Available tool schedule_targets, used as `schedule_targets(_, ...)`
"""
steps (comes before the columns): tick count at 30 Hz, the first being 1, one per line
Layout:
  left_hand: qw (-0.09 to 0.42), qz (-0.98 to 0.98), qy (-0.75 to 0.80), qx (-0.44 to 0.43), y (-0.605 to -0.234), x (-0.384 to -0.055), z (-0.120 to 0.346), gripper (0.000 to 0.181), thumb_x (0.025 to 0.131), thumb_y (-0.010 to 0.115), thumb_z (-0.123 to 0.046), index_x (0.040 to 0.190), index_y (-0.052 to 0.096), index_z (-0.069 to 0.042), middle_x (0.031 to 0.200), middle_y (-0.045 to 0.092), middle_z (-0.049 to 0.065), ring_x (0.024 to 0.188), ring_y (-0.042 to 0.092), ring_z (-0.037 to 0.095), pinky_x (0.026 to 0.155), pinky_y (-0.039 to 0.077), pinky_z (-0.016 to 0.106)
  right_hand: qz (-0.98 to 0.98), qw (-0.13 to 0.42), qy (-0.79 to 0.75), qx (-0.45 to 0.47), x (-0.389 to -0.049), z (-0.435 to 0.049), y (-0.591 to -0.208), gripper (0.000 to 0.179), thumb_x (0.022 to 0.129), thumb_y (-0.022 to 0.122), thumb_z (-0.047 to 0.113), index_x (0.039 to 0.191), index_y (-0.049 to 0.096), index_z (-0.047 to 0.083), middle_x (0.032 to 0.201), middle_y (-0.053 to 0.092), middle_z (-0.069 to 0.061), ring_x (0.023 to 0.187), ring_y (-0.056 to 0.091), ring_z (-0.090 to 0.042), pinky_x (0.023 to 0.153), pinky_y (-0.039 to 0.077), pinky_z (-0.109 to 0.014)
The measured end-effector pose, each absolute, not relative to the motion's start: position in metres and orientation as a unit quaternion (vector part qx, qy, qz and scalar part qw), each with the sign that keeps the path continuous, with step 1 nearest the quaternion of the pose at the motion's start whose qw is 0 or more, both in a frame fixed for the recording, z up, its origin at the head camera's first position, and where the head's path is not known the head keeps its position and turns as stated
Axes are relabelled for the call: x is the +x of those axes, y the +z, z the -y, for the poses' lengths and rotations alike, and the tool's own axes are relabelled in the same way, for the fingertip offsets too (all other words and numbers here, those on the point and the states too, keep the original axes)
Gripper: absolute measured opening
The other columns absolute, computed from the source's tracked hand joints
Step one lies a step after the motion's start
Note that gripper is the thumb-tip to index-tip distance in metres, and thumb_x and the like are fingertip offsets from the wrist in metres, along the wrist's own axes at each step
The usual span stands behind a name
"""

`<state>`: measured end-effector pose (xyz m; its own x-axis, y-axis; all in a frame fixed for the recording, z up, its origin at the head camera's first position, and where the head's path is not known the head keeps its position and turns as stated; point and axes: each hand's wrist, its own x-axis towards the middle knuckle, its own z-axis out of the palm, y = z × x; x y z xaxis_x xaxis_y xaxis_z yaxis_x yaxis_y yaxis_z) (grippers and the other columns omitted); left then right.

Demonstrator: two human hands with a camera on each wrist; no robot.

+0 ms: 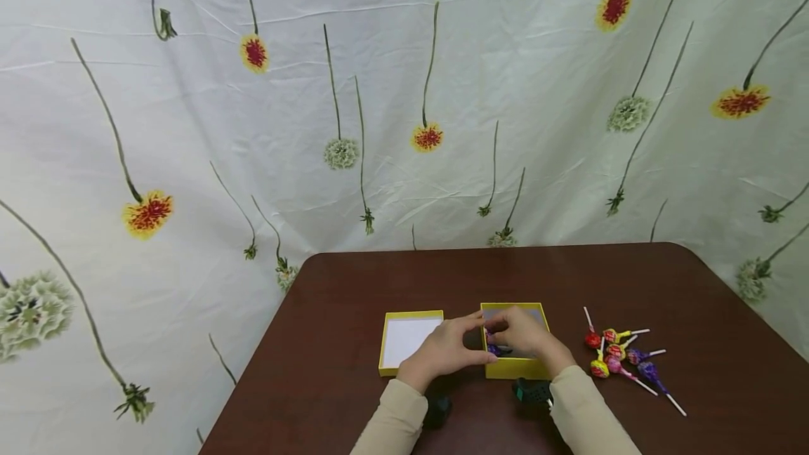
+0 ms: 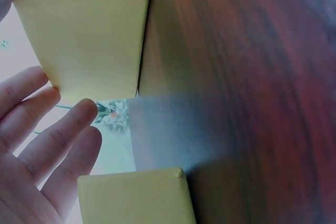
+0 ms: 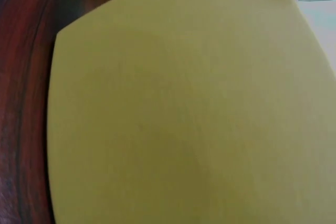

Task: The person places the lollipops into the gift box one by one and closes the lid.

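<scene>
A yellow box point(image 1: 517, 369) with a pale inside stands on the dark table. My right hand point(image 1: 523, 332) reaches down into it with bent fingers, close over a purple-wrapped candy point(image 1: 493, 350) at the box's left side. Whether those fingers pinch a candy I cannot tell. At the box's left wall is my left hand point(image 1: 445, 348), its thumb near the front corner and its fingers toward the back. The left wrist view shows the fingers point(image 2: 63, 135) spread and loosely straight, fingertips right at the yellow wall. Yellow cardboard point(image 3: 184, 108) fills most of the right wrist view.
A shallow yellow lid point(image 1: 404, 339), white inside, lies left of the box, partly behind the left hand. Several lollipops point(image 1: 614, 351) in red, yellow, pink and purple wrappers lie in a loose pile to the right. A flowered cloth point(image 1: 379, 104) hangs behind the table point(image 1: 303, 399).
</scene>
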<state>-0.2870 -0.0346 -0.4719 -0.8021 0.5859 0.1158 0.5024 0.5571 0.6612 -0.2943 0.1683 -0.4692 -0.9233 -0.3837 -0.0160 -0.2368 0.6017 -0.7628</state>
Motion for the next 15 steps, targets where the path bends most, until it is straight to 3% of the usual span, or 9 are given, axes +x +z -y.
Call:
schedule_targets(6, 0.07, -0.88, 0.361, 0.301, -0.473, -0.286, 0.035, 0.071, 0.086, 0.077, -0.046, 0.146, 0.054, -0.017, 0.156, 0.045, 0.002, 0.14, 0.049, 0.026, 0.109, 0.048, 0.042, -0.887, 0.085, -0.414, -0.184, -0.289, -0.173, -0.461, 0.029, 0.092, 0.07, 0.007, 0.12, 0.071, -0.001, 0.117, 0.072, -0.018, 0.099, 0.071, -0.027, 0.083, 0.06, -0.044)
schedule_targets(15, 0.07, -0.89, 0.349, 0.286, -0.471, -0.287, 0.032, 0.072, 0.085, 0.078, -0.047, 0.145, 0.055, -0.014, 0.156, 0.046, 0.0, 0.142, 0.047, 0.024, 0.112, 0.045, 0.044, -0.904, -0.003, -0.388, -0.179, -0.271, -0.201, -0.433, 0.031, 0.092, 0.072, 0.012, 0.12, 0.07, -0.002, 0.118, 0.071, -0.019, 0.108, 0.069, -0.036, 0.09, 0.058, -0.05)
